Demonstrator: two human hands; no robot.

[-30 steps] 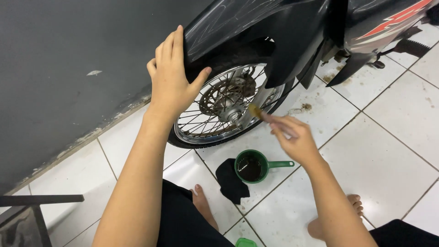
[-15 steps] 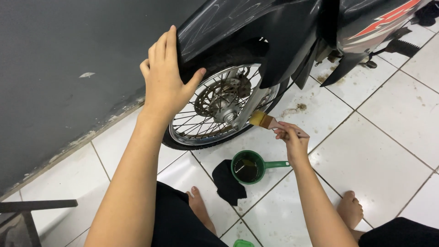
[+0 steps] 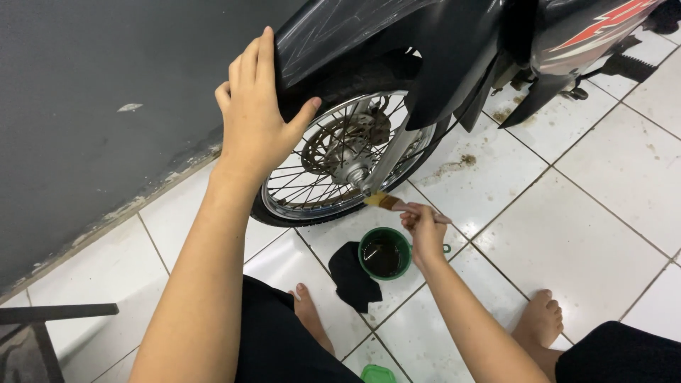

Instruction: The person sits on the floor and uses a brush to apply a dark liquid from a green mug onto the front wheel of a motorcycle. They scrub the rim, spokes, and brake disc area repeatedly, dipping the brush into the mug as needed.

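Note:
My left hand (image 3: 259, 117) rests flat on the dark front fender (image 3: 340, 42) of a motorcycle, fingers spread. My right hand (image 3: 424, 228) grips a small paintbrush (image 3: 389, 202) whose yellow bristles touch the lower fork by the hub of the spoked front wheel (image 3: 333, 159). Just below that hand stands a green cup (image 3: 384, 253) holding dark liquid. A black rag (image 3: 352, 276) lies beside the cup on the white tiles.
A dark grey wall (image 3: 92, 106) runs along the left. My bare feet (image 3: 540, 319) rest on the tiled floor. Brown dirt spots (image 3: 461, 163) mark the tiles under the motorcycle. A green lid (image 3: 377, 374) sits at the bottom edge, a dark frame (image 3: 50, 315) at lower left.
My right hand has brought the brush down and left, from mid-air near the tyre's side to the fork by the hub. The left hand stays on the fender.

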